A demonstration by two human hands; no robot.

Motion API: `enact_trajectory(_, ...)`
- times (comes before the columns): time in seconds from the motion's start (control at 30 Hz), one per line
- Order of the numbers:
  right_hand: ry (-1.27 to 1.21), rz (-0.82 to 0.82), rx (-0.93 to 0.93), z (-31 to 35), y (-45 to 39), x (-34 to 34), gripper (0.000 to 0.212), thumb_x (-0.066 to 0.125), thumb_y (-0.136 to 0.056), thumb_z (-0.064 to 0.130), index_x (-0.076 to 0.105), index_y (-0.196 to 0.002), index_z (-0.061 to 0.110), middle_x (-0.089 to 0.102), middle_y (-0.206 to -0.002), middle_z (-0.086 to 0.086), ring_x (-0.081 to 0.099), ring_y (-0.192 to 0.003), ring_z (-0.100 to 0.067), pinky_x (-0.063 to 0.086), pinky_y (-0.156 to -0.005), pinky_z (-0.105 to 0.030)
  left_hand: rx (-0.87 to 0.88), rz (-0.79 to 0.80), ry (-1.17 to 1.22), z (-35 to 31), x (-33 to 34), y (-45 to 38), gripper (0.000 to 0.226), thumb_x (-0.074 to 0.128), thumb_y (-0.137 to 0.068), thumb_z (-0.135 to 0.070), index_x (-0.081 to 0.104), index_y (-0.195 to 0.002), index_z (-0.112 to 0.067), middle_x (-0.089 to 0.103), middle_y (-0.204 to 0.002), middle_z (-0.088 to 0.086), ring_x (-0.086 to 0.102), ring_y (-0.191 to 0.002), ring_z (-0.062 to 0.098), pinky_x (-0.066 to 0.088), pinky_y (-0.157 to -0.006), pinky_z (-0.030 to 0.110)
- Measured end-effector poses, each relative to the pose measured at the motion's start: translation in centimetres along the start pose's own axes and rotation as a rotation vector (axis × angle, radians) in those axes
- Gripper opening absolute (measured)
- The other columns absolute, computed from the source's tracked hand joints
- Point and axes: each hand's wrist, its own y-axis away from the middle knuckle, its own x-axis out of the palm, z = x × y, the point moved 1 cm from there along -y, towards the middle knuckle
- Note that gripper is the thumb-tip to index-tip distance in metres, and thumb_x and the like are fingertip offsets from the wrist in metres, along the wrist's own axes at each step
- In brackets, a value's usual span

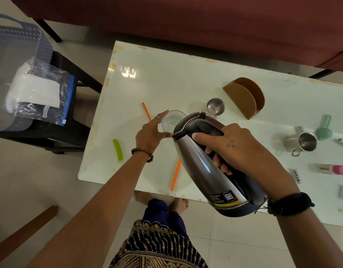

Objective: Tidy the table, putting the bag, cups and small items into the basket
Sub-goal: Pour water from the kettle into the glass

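Kettle tipped over clear glass cup at table centre; basket and bag off to the side.

The clear glass cup (173, 120) stands upright on the glossy white table (166, 84), steadied by the left hand (150, 132), fingers spread, thumb and index finger bracketing the rim. The right hand (238, 147) is wrapped tight round the black handle of a steel kettle (205, 161), tilted spout-down over the cup. Contents of the cup: cannot tell. Small steel cup (215, 106) upright beside a brown cardboard holder (244, 97); steel mug (300, 143) lies on its side. Two orange straws (175, 175) and a green clip (117, 149) lie flat. A translucent plastic basket (15, 55) sits on a black stool (70, 120), a crinkled clear bag (41, 93) holding white folded material beside it.
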Motion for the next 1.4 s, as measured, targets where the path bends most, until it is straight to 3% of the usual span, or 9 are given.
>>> enact_trajectory(0.73,0.003,-0.006,-0.017,0.1,0.0,0.2,0.038,0.062,-0.08,0.039,0.062,-0.069,0.002,0.054,-0.035,-0.001,0.046,-0.028,-0.012,0.041,-0.039,-0.022,0.023,-0.015,0.007,0.0,0.1,0.1,0.072,0.074,-0.073,-0.031,0.039,-0.135,-0.038,0.057,-0.13,-0.002,0.054,-0.116,0.026,0.046,-0.079,0.036)
enact_trajectory(0.87,-0.005,-0.019,-0.03,0.0,0.2,0.3,0.036,0.062,-0.081,0.037,0.062,-0.072,0.002,0.054,-0.035,-0.001,0.046,-0.029,-0.013,0.04,-0.036,-0.021,0.026,-0.003,0.005,0.1,0.1,0.0,0.073,0.074,-0.073,-0.032,0.037,-0.136,-0.038,0.057,-0.13,-0.001,0.052,-0.118,0.027,0.048,-0.085,0.04)
enact_trajectory(1.17,-0.035,-0.038,-0.072,-0.5,0.3,0.8,0.035,0.062,-0.081,0.037,0.061,-0.069,0.004,0.054,-0.035,0.0,0.045,-0.028,-0.01,0.039,-0.035,-0.019,0.055,-0.019,-0.004,0.1,0.0,0.2,0.071,0.073,-0.074,-0.032,0.038,-0.136,-0.037,0.06,-0.125,-0.001,0.057,-0.111,0.026,0.042,-0.073,0.03)
enact_trajectory(1.33,0.029,-0.085,-0.168,-1.9,1.1,1.9,0.046,0.055,-0.081,0.048,0.058,-0.054,0.01,0.053,-0.035,0.002,0.049,-0.03,-0.004,0.042,-0.036,-0.012,0.089,-0.009,-0.016,0.3,0.0,0.2,0.07,0.07,-0.077,-0.031,0.034,-0.137,-0.037,0.058,-0.127,0.001,0.057,-0.11,0.027,0.044,-0.075,0.033)
enact_trajectory(1.4,0.067,-0.121,-0.191,-2.5,1.7,2.6,0.045,0.056,-0.08,0.048,0.054,-0.054,0.011,0.057,-0.041,-0.004,0.055,-0.037,-0.012,0.049,-0.042,-0.018,0.108,0.018,-0.018,0.5,0.0,0.2,0.069,0.066,-0.08,-0.033,0.031,-0.139,-0.036,0.053,-0.135,-0.001,0.054,-0.115,0.027,0.043,-0.077,0.032)
